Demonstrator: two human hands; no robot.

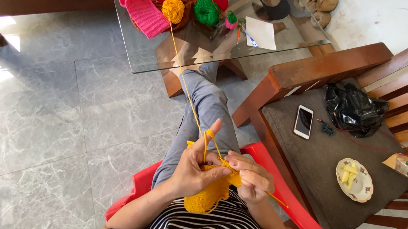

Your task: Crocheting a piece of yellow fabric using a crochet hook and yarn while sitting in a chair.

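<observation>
My left hand (195, 164) pinches a yellow crocheted piece (206, 199) in my lap, with the index finger raised and yellow yarn (186, 92) looped over it. My right hand (252, 174) grips a yellow crochet hook (274, 198) whose tip works into the top edge of the piece. The strand runs up across my grey-trousered leg to a yellow yarn ball (173, 9) on a glass table (145, 60).
Red, green and pink yarn balls, a pink knitted piece (144, 12) and a white paper (261, 32) lie on the glass table. To my right a wooden bench holds a phone (303, 121), a black bag (352, 109) and a plate of food (355, 180). I sit on a red chair (280, 182).
</observation>
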